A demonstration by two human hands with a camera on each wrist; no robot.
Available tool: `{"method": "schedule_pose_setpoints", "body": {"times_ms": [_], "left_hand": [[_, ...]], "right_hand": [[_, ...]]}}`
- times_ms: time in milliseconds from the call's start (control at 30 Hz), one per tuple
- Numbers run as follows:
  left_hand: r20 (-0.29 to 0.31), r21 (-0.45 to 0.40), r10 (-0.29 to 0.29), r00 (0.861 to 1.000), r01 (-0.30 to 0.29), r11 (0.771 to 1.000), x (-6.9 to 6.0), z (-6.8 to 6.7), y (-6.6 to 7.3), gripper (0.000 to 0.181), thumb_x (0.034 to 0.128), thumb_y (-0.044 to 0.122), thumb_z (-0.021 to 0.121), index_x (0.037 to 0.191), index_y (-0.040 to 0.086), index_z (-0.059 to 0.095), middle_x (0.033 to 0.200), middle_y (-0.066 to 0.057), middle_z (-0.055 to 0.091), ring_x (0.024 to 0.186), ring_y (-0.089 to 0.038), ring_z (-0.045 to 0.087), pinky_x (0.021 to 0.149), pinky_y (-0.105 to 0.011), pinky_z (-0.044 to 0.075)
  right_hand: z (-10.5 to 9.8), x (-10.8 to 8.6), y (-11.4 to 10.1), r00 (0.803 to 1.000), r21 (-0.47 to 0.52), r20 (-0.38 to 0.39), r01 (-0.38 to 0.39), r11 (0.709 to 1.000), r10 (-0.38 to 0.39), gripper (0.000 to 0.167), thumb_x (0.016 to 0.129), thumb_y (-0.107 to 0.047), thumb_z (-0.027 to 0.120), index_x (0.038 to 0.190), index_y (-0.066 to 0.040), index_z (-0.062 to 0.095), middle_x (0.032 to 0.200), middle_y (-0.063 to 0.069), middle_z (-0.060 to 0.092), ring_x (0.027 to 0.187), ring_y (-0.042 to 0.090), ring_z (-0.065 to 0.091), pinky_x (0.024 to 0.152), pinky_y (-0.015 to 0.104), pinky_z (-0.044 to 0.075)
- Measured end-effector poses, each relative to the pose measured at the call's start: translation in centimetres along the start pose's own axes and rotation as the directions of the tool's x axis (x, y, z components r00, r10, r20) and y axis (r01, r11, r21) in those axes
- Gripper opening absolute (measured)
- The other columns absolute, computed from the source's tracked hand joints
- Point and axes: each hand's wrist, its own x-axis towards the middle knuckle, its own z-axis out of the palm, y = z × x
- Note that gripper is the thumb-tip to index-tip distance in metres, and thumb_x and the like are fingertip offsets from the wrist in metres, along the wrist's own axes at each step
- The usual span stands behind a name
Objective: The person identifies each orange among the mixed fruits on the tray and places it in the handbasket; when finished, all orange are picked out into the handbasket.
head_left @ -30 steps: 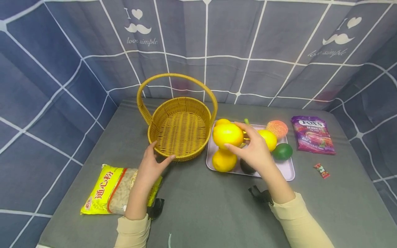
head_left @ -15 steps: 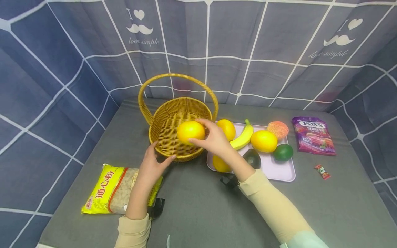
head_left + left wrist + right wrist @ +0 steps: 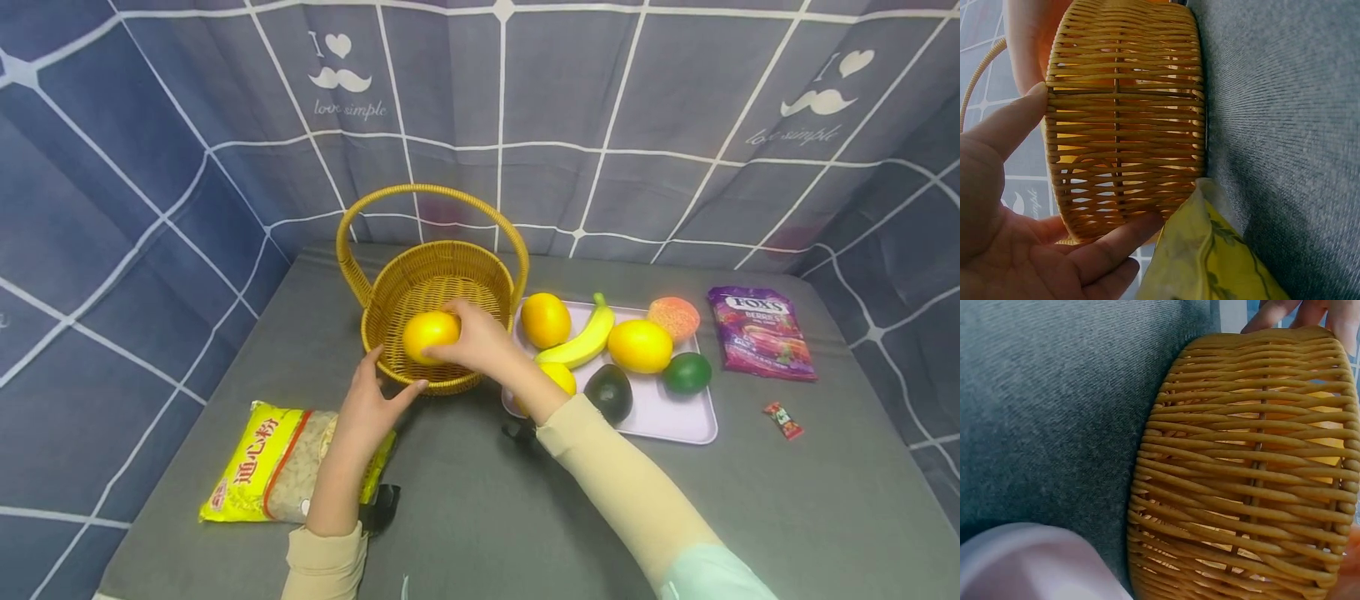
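Inside the round wicker basket [image 3: 442, 260], low over its woven floor, my right hand [image 3: 480, 337] grips a yellow-orange oval fruit [image 3: 431, 337] between thumb and fingers. Whether the fruit touches the floor is hard to tell. My left hand [image 3: 367, 404] rests against the basket's front left; in the left wrist view its thumb [image 3: 1013, 122] touches the rim and its fairly straight fingers [image 3: 1116, 247] lie along the outer wall. The right wrist view shows mostly the basket wall [image 3: 1241, 469], with the fruit [image 3: 1322, 437] glimpsed through the weave.
Right of the basket, a pale tray [image 3: 678, 417] bears several yellow-orange fruits, a banana [image 3: 581, 340], an avocado [image 3: 609, 394], a dark green fruit [image 3: 687, 373] and a peach [image 3: 673, 320]. Beyond are a candy bag [image 3: 761, 332] and a wrapped candy [image 3: 783, 420]. A yellow pasta bag [image 3: 262, 467] lies left.
My right hand has carried the fruit leftward from over the tray and down into the basket. My left hand has stayed at the basket's front left.
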Motion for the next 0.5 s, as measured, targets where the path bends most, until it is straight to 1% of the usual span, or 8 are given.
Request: {"method": "schedule_pose_setpoints", "body": {"times_ms": [133, 300, 400, 500], "left_hand": [[-0.003, -0.001, 0.006, 1.0, -0.006, 1.0, -0.05, -0.07, -0.03, 0.1, 0.0831, 0.061, 0.065, 0.153, 0.009, 0.016, 0.152, -0.022, 0.024, 0.125, -0.041, 0.046, 0.095, -0.056, 0.042], [-0.005, 0.003, 0.007, 1.0, -0.007, 1.0, -0.08, -0.08, 0.0, 0.1, 0.0833, 0.06, 0.065, 0.153, 0.008, 0.017, 0.152, -0.022, 0.025, 0.125, -0.041, 0.046, 0.095, -0.056, 0.043], [-0.006, 0.003, 0.007, 1.0, -0.007, 1.0, -0.08, -0.04, 0.0, 0.1, 0.0832, 0.06, 0.065, 0.153, 0.008, 0.017, 0.151, -0.023, 0.025, 0.124, -0.041, 0.046, 0.095, -0.056, 0.043], [-0.008, 0.008, 0.008, 1.0, -0.008, 1.0, -0.06, 0.0, 0.0, 0.1, 0.083, 0.06, 0.066, 0.153, 0.008, 0.017, 0.151, -0.023, 0.025, 0.124, -0.041, 0.047, 0.094, -0.056, 0.043]], "right_hand": [[0.44, 0.28, -0.2, 0.999, -0.049, 0.045, 0.005, 0.999, -0.003, 0.075, 0.072, -0.049, 0.079, 0.13, -0.008, 0.052, 0.113, 0.005, 0.061, 0.094, 0.018, 0.058, 0.08, 0.034, 0.05], [0.79, 0.21, -0.42, 0.998, -0.094, 0.065, 0.02, 0.995, -0.014, 0.071, 0.072, -0.049, 0.078, 0.125, -0.01, 0.052, 0.104, 0.002, 0.06, 0.087, 0.017, 0.057, 0.076, 0.034, 0.049], [0.84, 0.09, -0.51, 0.997, -0.121, 0.07, 0.028, 0.992, -0.02, 0.069, 0.074, -0.05, 0.077, 0.125, -0.01, 0.053, 0.105, 0.002, 0.06, 0.087, 0.017, 0.057, 0.075, 0.035, 0.049], [0.79, -0.03, -0.53, 0.997, -0.137, 0.073, 0.028, 0.99, -0.018, 0.072, 0.077, -0.05, 0.076, 0.13, -0.008, 0.053, 0.114, 0.005, 0.061, 0.096, 0.02, 0.059, 0.082, 0.037, 0.049]]}}
